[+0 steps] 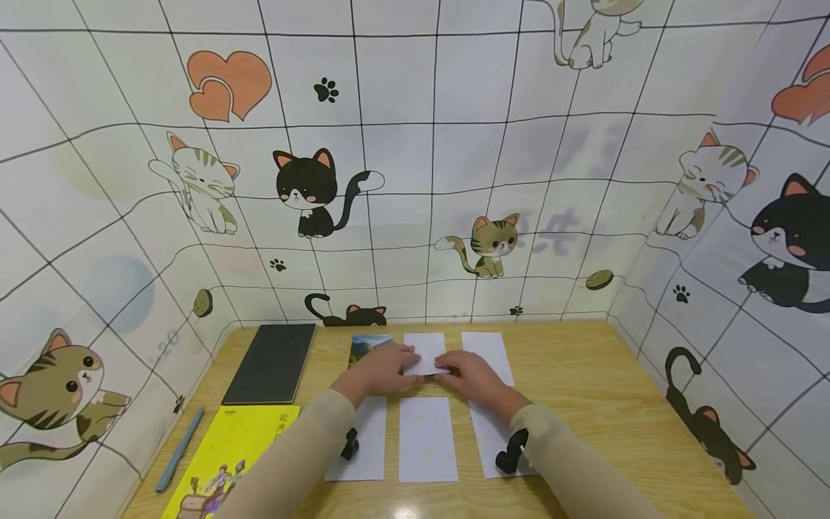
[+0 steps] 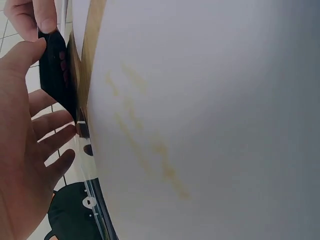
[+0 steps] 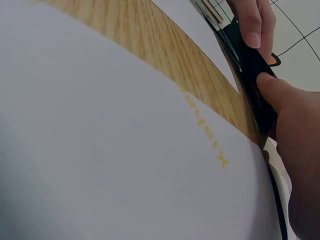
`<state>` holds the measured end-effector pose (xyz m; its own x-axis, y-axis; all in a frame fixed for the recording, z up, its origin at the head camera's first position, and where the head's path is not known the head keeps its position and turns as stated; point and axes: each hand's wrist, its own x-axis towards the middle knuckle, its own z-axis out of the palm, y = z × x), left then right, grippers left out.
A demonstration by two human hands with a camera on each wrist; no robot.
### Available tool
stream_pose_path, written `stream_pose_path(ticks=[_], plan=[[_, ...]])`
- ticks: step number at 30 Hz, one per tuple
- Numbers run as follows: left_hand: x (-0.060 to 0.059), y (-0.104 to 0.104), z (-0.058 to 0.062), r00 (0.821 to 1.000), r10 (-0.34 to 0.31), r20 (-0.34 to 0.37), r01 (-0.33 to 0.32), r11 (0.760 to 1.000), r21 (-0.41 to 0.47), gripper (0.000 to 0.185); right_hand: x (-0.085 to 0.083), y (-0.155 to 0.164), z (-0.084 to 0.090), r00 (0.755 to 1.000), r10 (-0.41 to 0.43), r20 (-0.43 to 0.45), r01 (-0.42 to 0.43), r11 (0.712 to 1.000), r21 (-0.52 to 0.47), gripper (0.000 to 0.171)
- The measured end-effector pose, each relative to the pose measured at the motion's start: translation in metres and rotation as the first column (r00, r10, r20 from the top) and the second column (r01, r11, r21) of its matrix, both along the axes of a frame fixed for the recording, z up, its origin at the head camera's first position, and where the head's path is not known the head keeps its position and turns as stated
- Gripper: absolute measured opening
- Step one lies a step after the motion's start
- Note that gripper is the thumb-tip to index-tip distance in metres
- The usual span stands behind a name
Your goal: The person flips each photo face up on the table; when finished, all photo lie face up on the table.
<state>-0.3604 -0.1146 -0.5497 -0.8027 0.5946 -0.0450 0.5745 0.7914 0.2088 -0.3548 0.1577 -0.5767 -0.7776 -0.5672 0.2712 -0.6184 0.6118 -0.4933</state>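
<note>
While both hands meet over the middle card (image 1: 426,355) of the far row, that card sits just behind the centre white card (image 1: 426,438) of the near row, which serves here as the landmark. The left hand (image 1: 382,369) and the right hand (image 1: 472,373) each pinch an edge of the middle card between thumb and fingers; the wrist views show a thumb (image 3: 274,91) pressed against a dark face of the lifted card (image 2: 59,65), so the card appears to be tilted off the wooden table (image 1: 583,404).

Procedure, as a judgement:
1. Hold the card by its edges only, with even pressure from both sides.
2. Turn it about its long axis, keeping it above its own slot behind the landmark.
3. Lower it flat and square with the neighbouring cards, without nudging them.

Count:
- Cards: six, in two rows of three. Near row: three white. Far row: one picture card (image 1: 368,347) left and behind the landmark, the held card, one white card (image 1: 488,351) right and behind.
- Dark notebook (image 1: 272,362): one, far left and behind the landmark.
- Yellow booklet (image 1: 230,461): one, left of the landmark.
- Blue pen (image 1: 179,450): one, further left, beyond the booklet.
</note>
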Motion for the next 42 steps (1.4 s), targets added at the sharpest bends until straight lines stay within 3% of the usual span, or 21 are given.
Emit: stream_pose_path(ticks=[8,13,18,26,31,36,42], plan=[[0.005,0.003,0.003,1.000,-0.008,0.021,0.007,0.998,0.065,0.061,0.000,-0.002,0.001,1.000,0.003,0.004,-0.003,0.999,-0.044,0.029],[0.008,0.002,0.006,0.999,-0.032,0.033,0.024,0.979,0.203,0.041,0.002,-0.003,0.004,1.000,0.007,-0.001,-0.007,0.998,-0.069,0.030],[0.010,0.000,0.006,0.999,-0.037,0.015,0.030,0.943,0.331,0.026,0.006,-0.002,0.008,1.000,0.010,-0.028,-0.014,0.991,-0.135,0.024],[0.014,-0.002,0.002,0.997,0.023,0.070,-0.053,0.879,0.474,0.021,0.013,-0.005,0.014,1.000,-0.002,-0.029,-0.005,0.972,-0.234,0.014],[0.017,-0.002,0.005,0.992,0.041,0.118,-0.098,0.840,0.534,0.017,0.013,-0.008,0.018,0.998,-0.060,-0.013,0.054,0.957,-0.286,0.010],[0.016,-0.001,0.007,0.983,0.055,0.177,-0.154,0.777,0.610,0.017,0.012,-0.009,0.023,0.992,-0.120,0.038,0.126,0.934,-0.336,0.008],[0.013,0.002,0.012,0.979,0.094,0.183,-0.193,0.730,0.655,0.019,0.009,-0.011,0.032,0.988,-0.153,0.033,0.154,0.915,-0.374,0.006]])
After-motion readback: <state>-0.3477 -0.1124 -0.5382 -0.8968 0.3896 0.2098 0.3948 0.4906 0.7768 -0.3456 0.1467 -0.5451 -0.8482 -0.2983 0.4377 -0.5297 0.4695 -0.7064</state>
